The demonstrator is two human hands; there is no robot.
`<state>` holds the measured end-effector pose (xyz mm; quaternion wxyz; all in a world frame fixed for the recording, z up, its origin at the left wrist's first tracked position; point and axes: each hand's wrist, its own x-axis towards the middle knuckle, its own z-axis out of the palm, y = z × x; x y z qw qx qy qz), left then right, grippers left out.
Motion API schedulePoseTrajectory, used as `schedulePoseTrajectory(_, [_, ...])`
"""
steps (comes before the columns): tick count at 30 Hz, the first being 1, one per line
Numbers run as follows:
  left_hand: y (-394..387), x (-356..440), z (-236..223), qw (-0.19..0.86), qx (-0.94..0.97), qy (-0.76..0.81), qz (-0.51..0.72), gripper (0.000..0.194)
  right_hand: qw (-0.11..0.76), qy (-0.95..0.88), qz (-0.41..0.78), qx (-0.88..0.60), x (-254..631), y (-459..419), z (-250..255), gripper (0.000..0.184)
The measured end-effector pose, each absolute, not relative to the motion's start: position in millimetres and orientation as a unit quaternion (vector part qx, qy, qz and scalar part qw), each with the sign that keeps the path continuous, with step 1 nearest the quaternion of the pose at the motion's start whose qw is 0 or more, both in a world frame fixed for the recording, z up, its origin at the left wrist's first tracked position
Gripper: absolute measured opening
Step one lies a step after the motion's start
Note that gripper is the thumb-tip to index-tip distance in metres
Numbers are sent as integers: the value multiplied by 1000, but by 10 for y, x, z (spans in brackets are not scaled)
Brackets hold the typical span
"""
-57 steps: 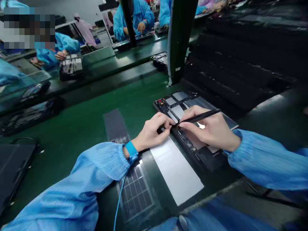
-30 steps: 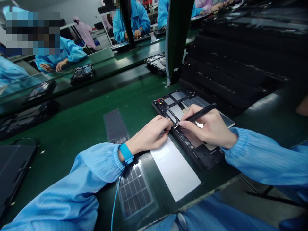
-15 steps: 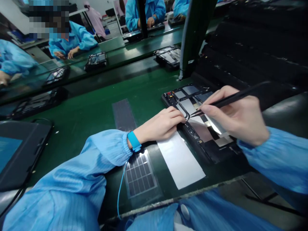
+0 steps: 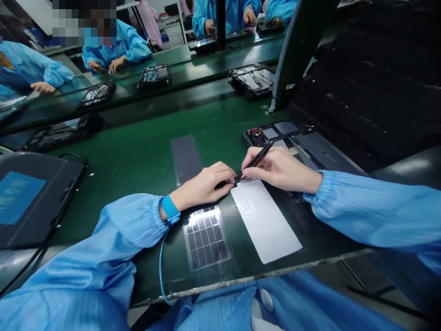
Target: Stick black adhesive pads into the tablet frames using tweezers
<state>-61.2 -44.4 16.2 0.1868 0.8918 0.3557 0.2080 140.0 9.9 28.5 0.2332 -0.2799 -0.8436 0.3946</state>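
Note:
My right hand is closed around black tweezers, whose tips point down and left toward my left fingertips. Those fingers of my left hand are pinched together at a small dark piece, which I cannot make out. Both hands meet over the top end of a white sheet. Partly behind my right hand and forearm lies an opened flat electronic device with its inner parts showing. Under my left wrist, a clear sheet with dark rectangles rests on the bench. A blue strap circles that wrist.
A dark grey strip lies beyond my left hand on the green bench. A black device with a blue panel stands at left. Other opened devices line the far side, where co-workers in blue sit. A post rises behind.
My right hand with the tweezers has moved left, off the opened device, to my left fingertips. My left hand has drawn back left from the device's edge. The view has shifted slightly.

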Motion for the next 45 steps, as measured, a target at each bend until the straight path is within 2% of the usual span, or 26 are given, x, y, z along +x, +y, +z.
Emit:
schedulePoseTrajectory(5, [-438, -565, 159, 157, 899, 359, 198, 15, 235, -863, 358, -267, 1345, 30, 338, 12])
schedulePoseTrajectory(8, [-450, -565, 188, 149, 895, 374, 193, 15, 254, -845, 379, -278, 1433, -2, 443, 15])
schedulePoseTrajectory(12, [-397, -511, 245, 167, 892, 378, 181, 10, 396, -771, 346, -360, 1720, -1, 472, 17])
schedulePoseTrajectory(15, [-315, -363, 252, 163, 878, 377, 244, 5, 456, -718, 334, -406, 1875, 10, 350, 20])
schedulePoseTrajectory(19, [-238, -138, 167, 181, 864, 337, 327, 14, 451, -725, 338, -396, 1895, 11, 199, 20])
schedulePoseTrajectory(24, [-232, -61, 64, 216, 856, 321, 344, 15, 430, -750, 318, -389, 1881, 18, 199, 21])
schedulePoseTrajectory(30, [-227, -100, 58, 238, 864, 302, 324, 18, 407, -815, 201, -362, 1864, -4, 238, 19])
schedulePoseTrajectory(34, [-210, -72, 44, 197, 888, 284, 304, 16, 393, -856, 183, -282, 1885, -77, 212, 15])
schedulePoseTrajectory(38, [-267, 32, 106, 82, 937, 260, 221, 18, 530, -761, 193, -321, 1891, -6, 410, 15])
schedulePoseTrajectory(39, [-285, 34, 143, 63, 944, 256, 197, 18, 540, -740, 201, -347, 1850, 55, 502, 16])
schedulePoseTrajectory(40, [-304, 11, 188, 56, 948, 258, 180, 18, 526, -737, 212, -367, 1780, 128, 595, 16])
schedulePoseTrajectory(42, [-344, -143, 283, 67, 937, 295, 177, 17, 439, -776, 244, -381, 1549, 280, 737, 13])
schedulePoseTrajectory(45, [-394, -632, 367, 59, 857, 448, 248, 13, 316, -807, 359, -346, 1045, 447, 709, 8])
